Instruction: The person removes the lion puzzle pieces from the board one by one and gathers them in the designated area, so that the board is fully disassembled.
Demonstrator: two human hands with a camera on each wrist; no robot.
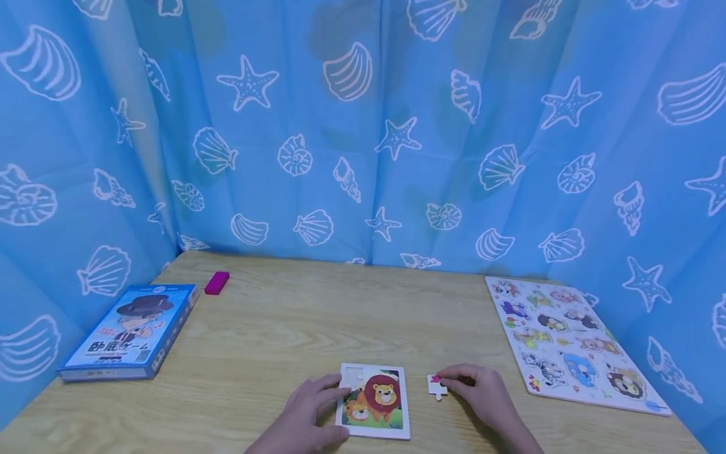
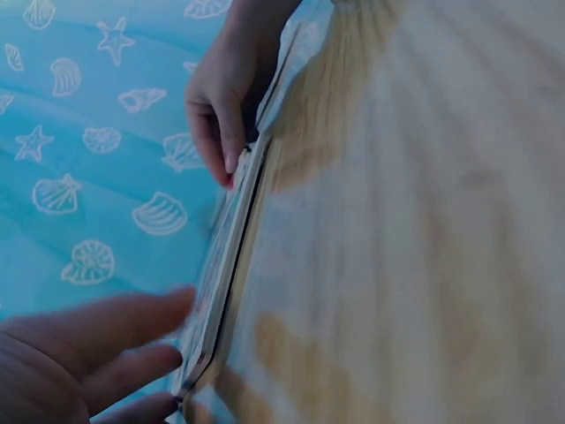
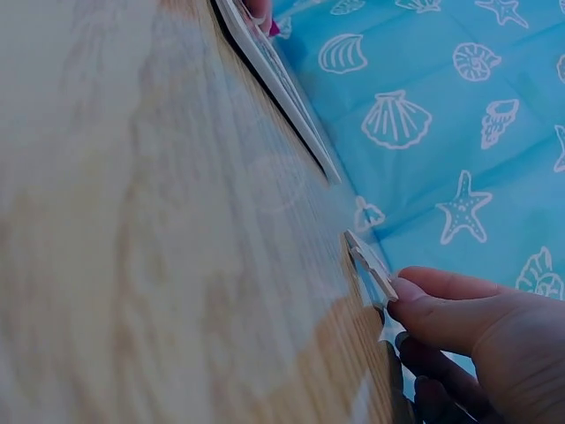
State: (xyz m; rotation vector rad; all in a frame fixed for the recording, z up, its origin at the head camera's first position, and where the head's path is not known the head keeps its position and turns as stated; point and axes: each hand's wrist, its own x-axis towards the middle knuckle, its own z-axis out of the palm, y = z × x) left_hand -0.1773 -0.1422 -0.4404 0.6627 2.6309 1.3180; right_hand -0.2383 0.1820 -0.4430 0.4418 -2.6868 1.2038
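Observation:
A small square jigsaw puzzle (image 1: 377, 403) shows a lion and lies flat on the table in a pale frame, its upper-left spot bare. My left hand (image 1: 312, 410) rests at the puzzle's left edge, fingers mostly straight and thumb by the lower-left corner. The same hand (image 2: 97, 358) appears at the puzzle's near end in the left wrist view. Just right of the puzzle, my right hand (image 1: 479, 391) pinches a white puzzle piece (image 1: 437, 389) with a pink mark. Seen from the right wrist, the piece (image 3: 371, 265) is tilted between thumb and finger, close to the tabletop.
At the left lies a blue game box (image 1: 127, 334), with a magenta block (image 1: 217, 283) behind it. A large animal puzzle board (image 1: 573, 343) lies to the right. Blue curtains (image 1: 351, 126) with white shells close off the back and sides of the wooden table (image 1: 295, 315).

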